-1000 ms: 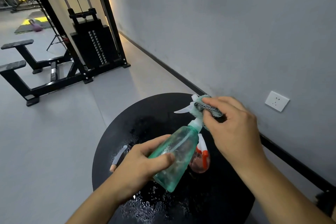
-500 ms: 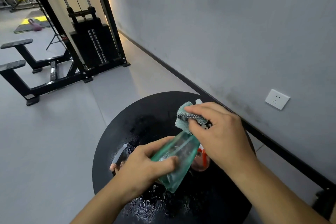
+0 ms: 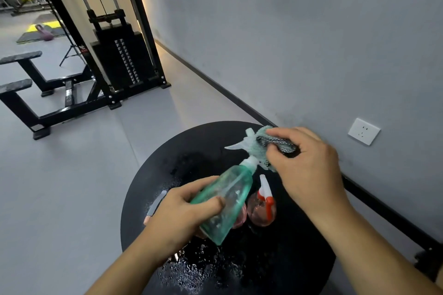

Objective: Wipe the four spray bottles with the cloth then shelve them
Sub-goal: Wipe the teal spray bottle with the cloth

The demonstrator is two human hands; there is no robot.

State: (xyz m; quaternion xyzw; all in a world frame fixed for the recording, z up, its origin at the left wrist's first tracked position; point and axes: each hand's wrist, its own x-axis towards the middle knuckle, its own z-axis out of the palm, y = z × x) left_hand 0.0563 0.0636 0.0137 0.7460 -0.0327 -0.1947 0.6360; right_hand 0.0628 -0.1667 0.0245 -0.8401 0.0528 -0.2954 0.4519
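Over on the left there's a black cable weight machine [image 3: 122, 55] on the grey floor, well away from everything else. Closer in, a grey-and-pink spray nozzle [image 3: 157, 203] pokes out from behind the left hand [image 3: 178, 219]; can't tell what bottle it belongs to. That left hand has its fingers and thumb wrapped round the lower body of a see-through teal plastic spray bottle [image 3: 226, 198], held tilted above the round black worktop [image 3: 191, 151] with its base toward the camera and its pale trigger head pointing up and away. The bottle looks wet, beaded with droplets, and there's water splashed over the near part of the worktop too. Just right of it sits a clear pinkish round spray bottle with a red-and-white trigger [image 3: 262, 208], standing on the worktop. The right hand [image 3: 309, 170] pinches a teal-and-grey patterned cloth [image 3: 268, 148] bunched round the teal bottle's trigger head. A white wall socket [image 3: 364, 131] sits on the grey wall further right.
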